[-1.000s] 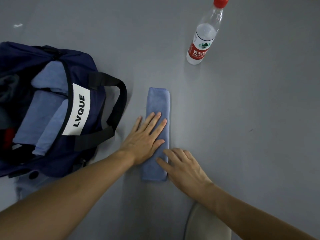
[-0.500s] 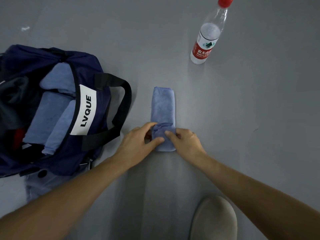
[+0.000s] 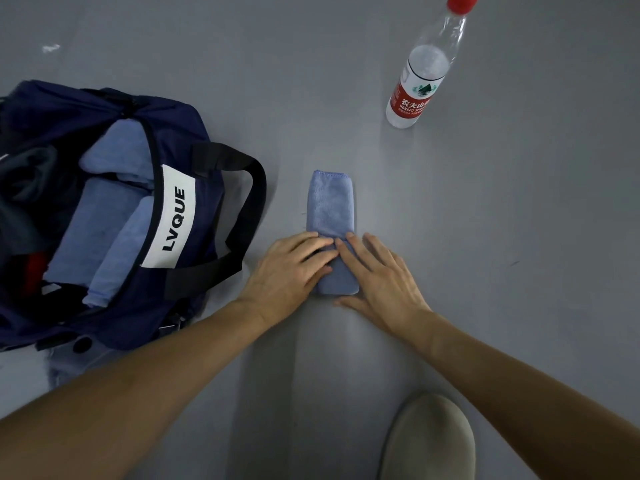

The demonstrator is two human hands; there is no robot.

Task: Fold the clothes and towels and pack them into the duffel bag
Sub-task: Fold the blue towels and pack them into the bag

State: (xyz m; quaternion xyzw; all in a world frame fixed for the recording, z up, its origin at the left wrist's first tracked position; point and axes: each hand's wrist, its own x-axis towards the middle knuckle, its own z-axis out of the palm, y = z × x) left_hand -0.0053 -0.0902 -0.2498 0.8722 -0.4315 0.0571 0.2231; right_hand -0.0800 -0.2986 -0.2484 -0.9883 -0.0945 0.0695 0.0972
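Head view, towel: The blue towel point(image 3: 330, 206) lay on the grey floor point(image 3: 485, 237) as a narrow strip that pointed away from the person. Its near end was doubled over and looked thicker than the far end.
Left hand: The left hand point(image 3: 289, 271) lay flat with straight fingers, which reached from the left across the doubled part and pressed it down.
Right hand: The right hand point(image 3: 381, 282) was flat too, with the fingers a little spread, the fingertips on the right side of the same fold and the palm beside it.
Why held so: Probably both hands pressed the fold to make it sharp and to stop the cloth from opening before a further fold.
Towel against hands: The doubled part was under the fingers and between the two palms. The far half stuck out free beyond the fingertips, and nothing touched it.
Bag: The navy duffel bag point(image 3: 211, 202) lay open just left of the left hand, with folded blue towels point(image 3: 90, 220) already inside. I judge it was kept near so that packing would need only a short move.
Other things: A water bottle point(image 3: 415, 88) stood well apart beyond the towel, and a beige shoe point(image 3: 429, 438) was near the right forearm.
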